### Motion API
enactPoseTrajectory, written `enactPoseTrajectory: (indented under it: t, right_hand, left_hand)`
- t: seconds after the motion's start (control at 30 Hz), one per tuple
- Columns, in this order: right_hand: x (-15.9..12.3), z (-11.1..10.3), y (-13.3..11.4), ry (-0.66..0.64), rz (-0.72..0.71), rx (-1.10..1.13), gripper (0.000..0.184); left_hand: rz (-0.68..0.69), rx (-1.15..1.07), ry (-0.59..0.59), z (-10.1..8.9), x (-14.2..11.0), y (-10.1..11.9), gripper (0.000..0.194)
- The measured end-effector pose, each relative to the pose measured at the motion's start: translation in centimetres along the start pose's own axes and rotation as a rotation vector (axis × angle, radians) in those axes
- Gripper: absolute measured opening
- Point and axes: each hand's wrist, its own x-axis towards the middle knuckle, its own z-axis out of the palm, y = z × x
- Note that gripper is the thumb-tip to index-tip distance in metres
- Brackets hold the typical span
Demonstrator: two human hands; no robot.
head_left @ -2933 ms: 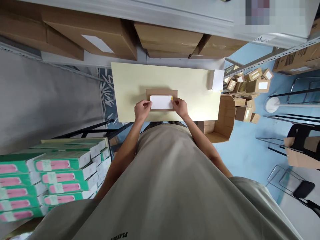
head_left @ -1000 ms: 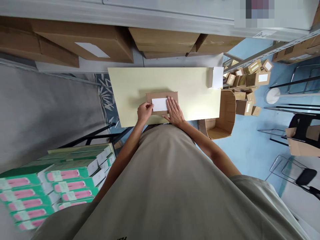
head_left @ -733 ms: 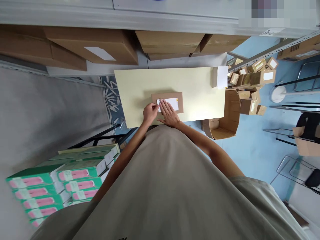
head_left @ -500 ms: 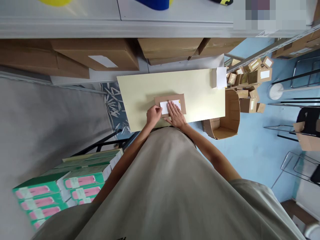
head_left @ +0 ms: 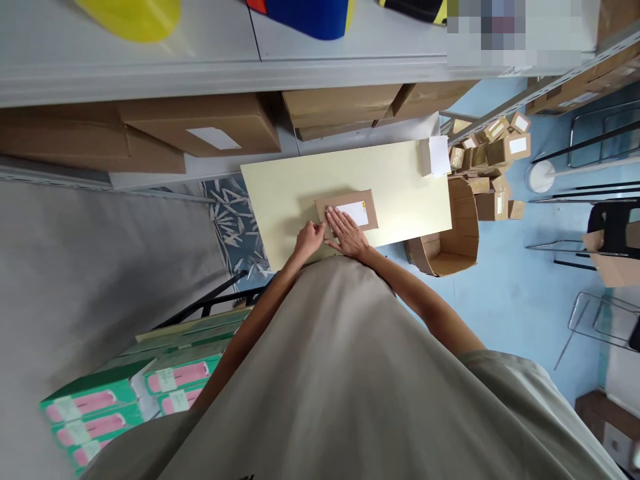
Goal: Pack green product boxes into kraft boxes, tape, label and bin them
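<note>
Green boxes [head_left: 107, 400] stand at far left. The left hand [head_left: 310, 239] is curled closed at the parcel's near left corner; whether it pinches anything is too small to tell. The parcel [head_left: 345, 198], a plain brown oblong, lies flat, slightly askew, near the front edge of the pale yellow table [head_left: 283, 200]. The right hand [head_left: 347, 235] is open, palm down, fingers together, covering the left part of its white label [head_left: 358, 212], which has a small yellow mark at upper right. A white stack [head_left: 436, 157] sits at the table's right end.

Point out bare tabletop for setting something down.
Free: the tabletop between the brown box and the white stack, and the patch left of the box, beyond the left hand. Crowded: the box's left end, with the right hand on it.
</note>
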Motion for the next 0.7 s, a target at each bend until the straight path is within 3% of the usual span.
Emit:
enactPoseTrajectory:
  t: [0.17,0.33,0.43,0.57,0.7]
  right_hand:
    - [-0.4,-0.8,0.8,0.121,0.178,0.025,0.092]
    - [-1.3,-0.4,0.0,-0.083,-0.031,0.033,0.085]
    - [-2.3,-0.7,0.5,-0.087,-0.054,0.061,0.083]
    - [-3.9,-1.5,2.5,0.124,0.238,0.146,0.086]
    - [-6.4,-2.1,5.0,0.292,0.54,0.391,0.107]
  left_hand:
    - [0.0,-0.064,-0.051,0.6,0.4,-1.4,0.031]
    - [0.02,-0.09,-0.038,1.1,0.6,-2.1,0.033]
    - [0.024,-0.12,-0.018,1.3,0.7,-2.4,0.033]
    - [0.024,-0.188,0.007,1.8,0.9,-2.9,0.033]
    - [0.026,-0.278,0.018,2.3,0.7,-4.0,0.034]
